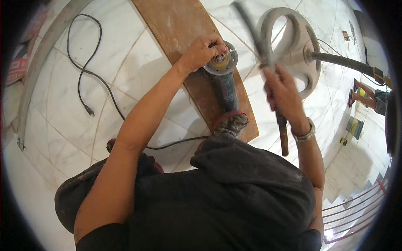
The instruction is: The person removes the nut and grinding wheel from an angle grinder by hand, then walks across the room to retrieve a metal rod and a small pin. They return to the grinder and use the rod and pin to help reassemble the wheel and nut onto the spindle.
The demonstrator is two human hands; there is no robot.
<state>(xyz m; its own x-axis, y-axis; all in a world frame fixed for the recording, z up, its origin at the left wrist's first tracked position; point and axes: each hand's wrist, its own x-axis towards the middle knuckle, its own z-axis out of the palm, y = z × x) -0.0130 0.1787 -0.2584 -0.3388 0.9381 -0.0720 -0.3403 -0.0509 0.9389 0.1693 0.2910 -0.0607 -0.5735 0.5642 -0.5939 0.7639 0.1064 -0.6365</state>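
Observation:
An angle grinder (227,92) lies on a brown wooden board (167,21), its round disc end (231,59) facing up and its rear end by my foot (231,123). My left hand (203,52) is closed at the disc's edge, thumb and fingers pinched together over it; what they pinch, if anything, is too small to make out. Raised to the right of the grinder, my right hand (284,92) is wrapped round a long dark bar-like tool (251,31). Motion blurs its upper part, and a brown rusty-looking end (284,144) sticks out below my fist.
A black power cord (100,79) loops over the tiled floor at left, its plug (89,110) loose. Right of the board stands a grey base with large openings (299,50) and a dark pole (343,62). Another person's legs (363,95) and red metal bars (356,213) are further right.

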